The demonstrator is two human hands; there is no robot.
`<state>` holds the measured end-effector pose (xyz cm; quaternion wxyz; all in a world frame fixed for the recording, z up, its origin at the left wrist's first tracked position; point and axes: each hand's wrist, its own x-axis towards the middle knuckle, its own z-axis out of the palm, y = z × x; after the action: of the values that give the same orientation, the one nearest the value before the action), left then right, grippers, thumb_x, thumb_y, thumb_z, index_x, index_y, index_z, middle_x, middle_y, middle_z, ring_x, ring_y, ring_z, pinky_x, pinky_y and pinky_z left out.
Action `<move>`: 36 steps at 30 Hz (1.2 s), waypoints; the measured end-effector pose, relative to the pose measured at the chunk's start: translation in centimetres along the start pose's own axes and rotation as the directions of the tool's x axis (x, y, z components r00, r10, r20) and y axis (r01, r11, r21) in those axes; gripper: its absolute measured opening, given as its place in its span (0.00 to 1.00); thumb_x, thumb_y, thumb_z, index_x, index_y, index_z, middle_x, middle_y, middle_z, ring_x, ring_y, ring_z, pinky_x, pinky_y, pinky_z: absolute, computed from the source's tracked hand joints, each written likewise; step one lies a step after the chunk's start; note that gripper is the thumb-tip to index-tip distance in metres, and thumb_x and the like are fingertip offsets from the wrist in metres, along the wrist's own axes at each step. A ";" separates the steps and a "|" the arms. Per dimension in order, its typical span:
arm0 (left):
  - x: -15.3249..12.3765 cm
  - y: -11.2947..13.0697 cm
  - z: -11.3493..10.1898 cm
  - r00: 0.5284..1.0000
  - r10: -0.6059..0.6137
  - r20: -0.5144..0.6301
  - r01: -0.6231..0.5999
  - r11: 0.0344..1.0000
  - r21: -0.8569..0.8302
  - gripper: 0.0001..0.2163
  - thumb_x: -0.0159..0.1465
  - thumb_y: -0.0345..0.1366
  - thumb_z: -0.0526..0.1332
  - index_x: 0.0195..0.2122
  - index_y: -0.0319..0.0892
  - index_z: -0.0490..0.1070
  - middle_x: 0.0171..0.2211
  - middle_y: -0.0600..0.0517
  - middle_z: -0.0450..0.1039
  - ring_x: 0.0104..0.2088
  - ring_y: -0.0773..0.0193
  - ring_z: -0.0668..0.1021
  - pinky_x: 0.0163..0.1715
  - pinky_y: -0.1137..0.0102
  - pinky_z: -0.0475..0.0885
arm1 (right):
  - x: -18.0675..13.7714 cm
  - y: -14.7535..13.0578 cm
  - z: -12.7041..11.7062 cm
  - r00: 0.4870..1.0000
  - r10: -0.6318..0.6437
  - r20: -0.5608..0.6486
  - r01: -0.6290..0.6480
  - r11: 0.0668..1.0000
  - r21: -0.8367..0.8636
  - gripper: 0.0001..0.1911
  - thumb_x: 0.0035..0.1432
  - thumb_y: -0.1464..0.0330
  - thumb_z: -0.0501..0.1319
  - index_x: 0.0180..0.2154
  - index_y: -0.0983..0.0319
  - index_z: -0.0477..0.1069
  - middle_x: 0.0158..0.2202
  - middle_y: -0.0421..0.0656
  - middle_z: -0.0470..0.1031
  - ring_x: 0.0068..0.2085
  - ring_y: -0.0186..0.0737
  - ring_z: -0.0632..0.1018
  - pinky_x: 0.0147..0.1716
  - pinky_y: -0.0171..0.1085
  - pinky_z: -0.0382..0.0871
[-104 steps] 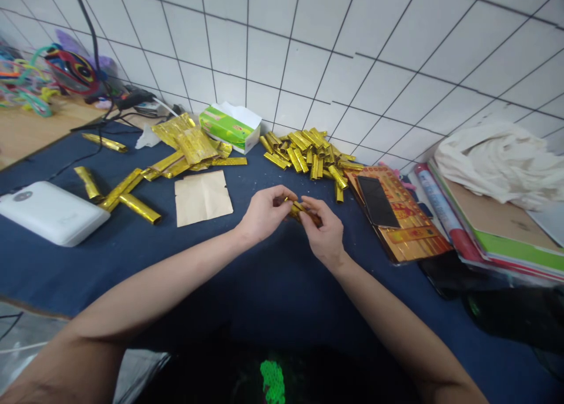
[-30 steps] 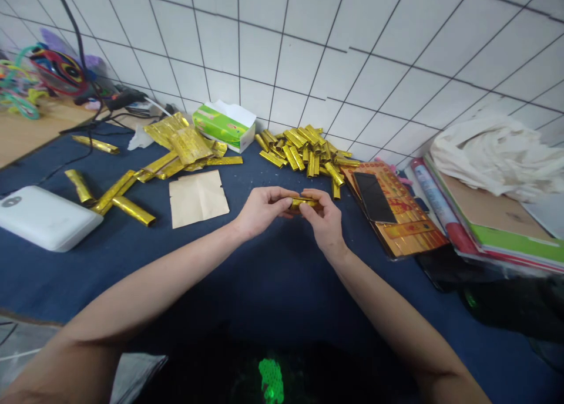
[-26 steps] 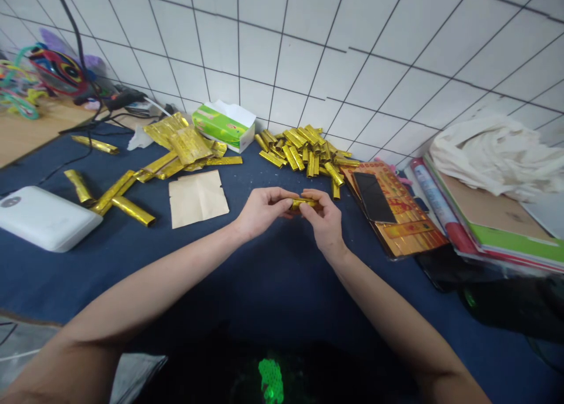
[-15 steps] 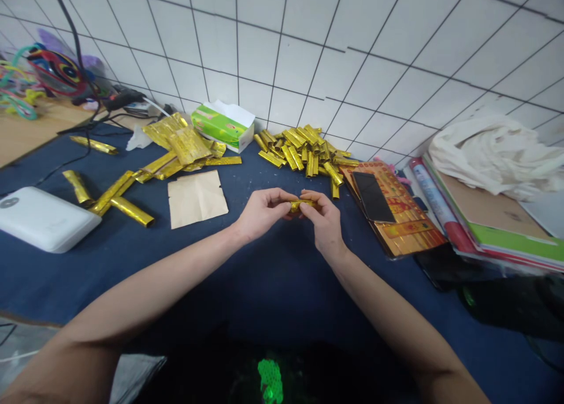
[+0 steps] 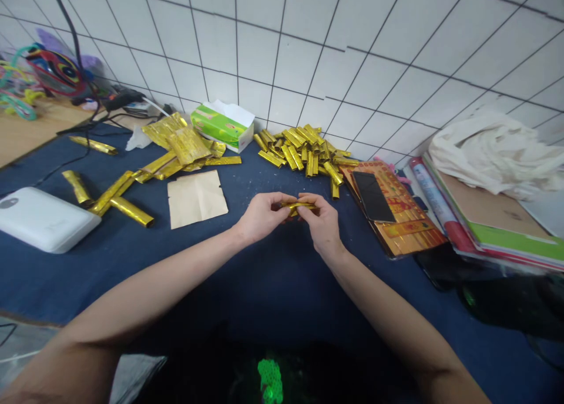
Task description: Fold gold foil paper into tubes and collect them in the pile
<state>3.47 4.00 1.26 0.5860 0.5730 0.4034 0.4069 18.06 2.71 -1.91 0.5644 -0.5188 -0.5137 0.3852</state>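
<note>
Between my two hands, just above the dark blue cloth, is a small piece of folded gold foil paper (image 5: pixel 296 207). My left hand (image 5: pixel 263 216) pinches its left end with thumb and fingers. The other end is gripped by my right hand (image 5: pixel 322 217), thumb toward me and fingers behind. My fingers hide much of the foil paper. Beyond my hands lies a heap of folded gold paper pieces (image 5: pixel 304 148). Left of my left hand a creased beige paper square (image 5: pixel 197 200) lies flat on the cloth.
More gold foil rolls (image 5: pixel 132 210) and gold sheets (image 5: pixel 187 145) lie left, near a white power bank (image 5: pixel 46 219) and a green tissue pack (image 5: pixel 222 125). At right are a black phone (image 5: pixel 373 197) on an orange printed packet (image 5: pixel 409 231) and a white cloth (image 5: pixel 497 151).
My thumbs and fingers have shifted slightly on the gold foil paper, and more of it shows, tilted a little. Everything else lies as before.
</note>
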 end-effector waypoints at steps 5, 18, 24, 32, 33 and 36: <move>0.3 -0.2 -0.2 0.991 -0.040 -0.129 0.033 0.998 -0.061 0.13 0.52 0.30 0.60 0.40 0.34 0.74 0.34 0.47 0.77 0.28 0.67 0.77 0.30 0.71 0.74 | 0.0 -0.6 0.2 0.997 0.007 -0.082 0.006 0.988 0.153 0.18 0.45 0.66 0.63 0.39 0.58 0.61 0.41 0.41 0.68 0.30 0.33 0.73 0.25 0.34 0.68; 0.5 -0.2 0.0 0.976 -0.050 -0.210 -0.002 0.971 -0.240 0.13 0.50 0.32 0.62 0.37 0.33 0.75 0.33 0.48 0.76 0.29 0.66 0.78 0.31 0.70 0.75 | 1.1 -0.5 -0.6 0.984 0.015 -0.177 0.010 0.991 0.135 0.15 0.43 0.63 0.64 0.32 0.60 0.63 0.43 0.42 0.68 0.28 0.30 0.72 0.25 0.34 0.67; 0.4 -0.6 0.0 0.981 -0.035 -0.192 -0.011 0.972 -0.234 0.13 0.51 0.33 0.62 0.37 0.34 0.75 0.34 0.49 0.76 0.31 0.65 0.77 0.31 0.70 0.75 | 1.1 -0.1 -0.7 0.997 -0.002 -0.083 0.007 0.998 0.065 0.10 0.45 0.62 0.64 0.29 0.62 0.69 0.44 0.45 0.69 0.31 0.34 0.71 0.28 0.35 0.68; 0.2 -0.8 0.1 0.984 -0.035 -0.173 -0.008 0.971 -0.240 0.12 0.52 0.35 0.62 0.36 0.36 0.76 0.33 0.49 0.76 0.32 0.65 0.77 0.33 0.69 0.75 | 0.8 -0.6 -0.1 0.986 0.139 -0.092 -0.115 0.966 0.230 0.13 0.42 0.64 0.64 0.34 0.61 0.71 0.33 0.42 0.73 0.30 0.37 0.73 0.31 0.40 0.70; 0.2 -0.9 0.2 0.984 -0.034 -0.172 -0.010 0.969 -0.248 0.12 0.52 0.34 0.62 0.35 0.36 0.76 0.33 0.49 0.77 0.32 0.65 0.77 0.33 0.69 0.75 | 0.7 -0.7 0.0 0.984 0.154 -0.090 -0.126 0.957 0.260 0.13 0.42 0.65 0.64 0.33 0.61 0.71 0.33 0.42 0.73 0.30 0.38 0.73 0.32 0.41 0.70; 0.2 -0.9 0.3 0.985 -0.036 -0.171 -0.013 0.961 -0.277 0.11 0.51 0.34 0.62 0.34 0.36 0.77 0.32 0.49 0.77 0.31 0.65 0.77 0.33 0.69 0.75 | 0.7 -0.8 0.1 0.983 0.170 -0.074 -0.137 0.934 0.329 0.09 0.42 0.66 0.63 0.29 0.61 0.69 0.34 0.42 0.74 0.32 0.39 0.74 0.35 0.44 0.70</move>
<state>3.83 4.06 0.37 0.6250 0.4454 0.3956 0.5044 18.02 3.26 -1.01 0.6349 -0.4770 -0.3726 0.4802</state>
